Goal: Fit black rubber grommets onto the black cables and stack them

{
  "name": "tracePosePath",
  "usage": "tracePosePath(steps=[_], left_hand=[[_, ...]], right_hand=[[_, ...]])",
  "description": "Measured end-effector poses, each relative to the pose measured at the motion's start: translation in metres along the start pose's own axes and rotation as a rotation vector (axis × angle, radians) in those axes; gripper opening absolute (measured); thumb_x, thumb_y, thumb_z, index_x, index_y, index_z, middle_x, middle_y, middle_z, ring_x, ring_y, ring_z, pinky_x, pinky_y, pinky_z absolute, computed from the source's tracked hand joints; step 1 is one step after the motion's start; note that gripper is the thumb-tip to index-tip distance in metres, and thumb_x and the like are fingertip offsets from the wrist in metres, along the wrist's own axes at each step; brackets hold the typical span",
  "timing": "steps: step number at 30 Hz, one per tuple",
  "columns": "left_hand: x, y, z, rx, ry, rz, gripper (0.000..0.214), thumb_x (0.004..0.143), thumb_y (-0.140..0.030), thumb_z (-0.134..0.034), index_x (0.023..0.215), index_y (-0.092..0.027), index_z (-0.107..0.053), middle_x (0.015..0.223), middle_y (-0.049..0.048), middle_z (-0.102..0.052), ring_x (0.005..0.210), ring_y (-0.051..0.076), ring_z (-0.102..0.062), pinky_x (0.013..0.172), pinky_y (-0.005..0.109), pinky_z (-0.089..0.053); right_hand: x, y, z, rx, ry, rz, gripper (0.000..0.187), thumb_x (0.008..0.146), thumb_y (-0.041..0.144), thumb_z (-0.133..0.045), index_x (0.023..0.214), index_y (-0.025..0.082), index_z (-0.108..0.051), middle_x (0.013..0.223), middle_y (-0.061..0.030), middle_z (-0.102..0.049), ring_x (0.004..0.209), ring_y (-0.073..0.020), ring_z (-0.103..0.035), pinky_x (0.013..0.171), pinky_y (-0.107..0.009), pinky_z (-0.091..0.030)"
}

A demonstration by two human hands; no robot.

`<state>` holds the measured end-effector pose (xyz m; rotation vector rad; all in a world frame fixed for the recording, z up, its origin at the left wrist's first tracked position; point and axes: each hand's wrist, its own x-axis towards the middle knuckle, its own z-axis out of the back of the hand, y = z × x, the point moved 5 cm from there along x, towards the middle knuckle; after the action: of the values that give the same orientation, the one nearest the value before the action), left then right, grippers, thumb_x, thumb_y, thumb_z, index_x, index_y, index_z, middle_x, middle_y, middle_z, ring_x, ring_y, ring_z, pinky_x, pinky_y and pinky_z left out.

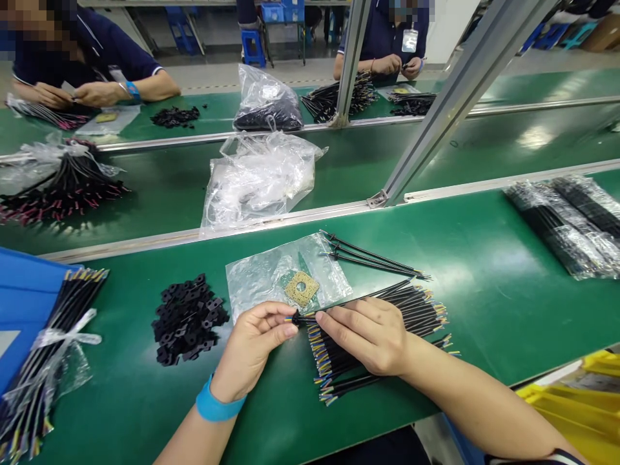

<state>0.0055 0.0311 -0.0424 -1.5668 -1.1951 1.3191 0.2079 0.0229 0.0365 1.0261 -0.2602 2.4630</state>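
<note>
My left hand (254,345) pinches the end of a black cable (310,316) with coloured wire tips. My right hand (371,336) holds the same cable a little to the right, fingers closed on it, resting over a pile of black cables (416,310) with coloured ends. A small black part seems to sit at the cable tip between my fingers. Left of my hands lies a heap of small black plastic pieces (186,320). Just beyond my hands a clear plastic bag (271,274) lies flat with a tan square pad (301,288) on it.
Three finished cables (372,258) lie past the bag. A tied cable bundle (53,336) rests on a blue tray (24,297) at left. Wrapped black cables (571,223) sit at right, yellow bins (581,407) at lower right. Crumpled bags (256,177) lie on the conveyor; two other people work across it.
</note>
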Motion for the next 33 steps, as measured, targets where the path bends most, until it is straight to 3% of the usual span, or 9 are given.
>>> tracePosePath(steps=[3, 7, 12, 15, 18, 23, 26, 33], left_hand=[[-0.003, -0.008, 0.0, 0.166, -0.013, -0.139, 0.021, 0.066, -0.027, -0.092, 0.084, -0.023, -0.082, 0.07, 0.0014, -0.075, 0.064, 0.013, -0.07, 0.062, 0.018, -0.059], [-0.009, -0.028, -0.001, 0.469, -0.017, -0.477, 0.02, 0.075, -0.022, -0.087, 0.094, -0.028, -0.082, 0.082, 0.0004, -0.079, 0.073, 0.014, -0.073, 0.071, 0.022, -0.06], [-0.017, -0.042, -0.007, 0.665, 0.15, -0.694, 0.023, 0.082, -0.022, -0.083, 0.104, -0.029, -0.08, 0.083, -0.0001, -0.078, 0.074, 0.013, -0.073, 0.069, 0.021, -0.059], [-0.019, -0.04, -0.013, 0.691, 0.238, -0.686, 0.016, 0.084, -0.023, -0.081, 0.099, -0.027, -0.08, 0.082, 0.0009, -0.078, 0.076, 0.014, -0.074, 0.068, 0.021, -0.059], [-0.016, -0.029, -0.02, 0.687, 0.248, -0.566, 0.012, 0.08, -0.024, -0.084, 0.092, -0.025, -0.08, 0.078, 0.001, -0.077, 0.071, 0.014, -0.073, 0.065, 0.022, -0.059], [-0.012, -0.012, -0.014, 0.424, 0.133, -0.406, 0.051, 0.076, -0.024, -0.087, 0.124, -0.027, -0.073, 0.076, -0.0004, -0.074, 0.074, 0.016, -0.074, 0.077, 0.026, -0.062], [-0.013, -0.013, -0.008, 0.368, 0.097, -0.437, 0.059, 0.074, -0.02, -0.088, 0.13, -0.031, -0.07, 0.076, -0.0023, -0.072, 0.077, 0.015, -0.073, 0.08, 0.025, -0.062], [-0.018, -0.017, -0.011, 0.576, 0.14, -0.547, 0.073, 0.08, -0.02, -0.084, 0.146, -0.039, -0.057, 0.078, -0.0045, -0.072, 0.079, 0.014, -0.073, 0.083, 0.025, -0.062]], right_hand=[[-0.002, 0.001, -0.003, 0.002, 0.012, 0.001, 0.022, 0.101, 0.014, -0.054, 0.11, 0.011, -0.073, 0.094, -0.0063, -0.076, 0.078, -0.0123, -0.064, 0.064, -0.028, -0.045], [-0.004, 0.0, -0.013, 0.071, 0.055, -0.082, 0.017, 0.1, 0.016, -0.059, 0.108, 0.008, -0.071, 0.087, -0.0058, -0.074, 0.07, -0.0124, -0.059, 0.062, -0.028, -0.045], [-0.005, -0.004, -0.023, 0.242, 0.148, -0.238, 0.02, 0.105, 0.023, -0.052, 0.097, 0.015, -0.069, 0.075, -0.0002, -0.066, 0.066, -0.01, -0.058, 0.059, -0.024, -0.044], [-0.005, -0.004, -0.024, 0.327, 0.237, -0.271, 0.025, 0.107, 0.025, -0.048, 0.096, 0.015, -0.068, 0.075, -0.0006, -0.064, 0.066, -0.0099, -0.058, 0.06, -0.022, -0.044], [-0.004, -0.004, -0.021, 0.325, 0.253, -0.276, 0.027, 0.106, 0.024, -0.047, 0.092, 0.015, -0.068, 0.071, 0.0, -0.061, 0.063, -0.0101, -0.057, 0.06, -0.023, -0.043], [-0.002, -0.005, -0.016, 0.353, 0.2, -0.291, 0.023, 0.106, 0.025, -0.05, 0.095, 0.015, -0.068, 0.075, -0.0004, -0.066, 0.063, -0.0099, -0.059, 0.061, -0.023, -0.046], [-0.003, -0.005, -0.015, 0.365, 0.193, -0.287, 0.022, 0.106, 0.025, -0.051, 0.098, 0.014, -0.069, 0.074, 0.0004, -0.065, 0.062, -0.0096, -0.059, 0.059, -0.022, -0.045], [-0.007, -0.001, -0.023, 0.371, 0.226, -0.303, 0.03, 0.106, 0.026, -0.047, 0.088, 0.016, -0.069, 0.066, 0.0012, -0.06, 0.057, -0.0099, -0.054, 0.056, -0.023, -0.041]])
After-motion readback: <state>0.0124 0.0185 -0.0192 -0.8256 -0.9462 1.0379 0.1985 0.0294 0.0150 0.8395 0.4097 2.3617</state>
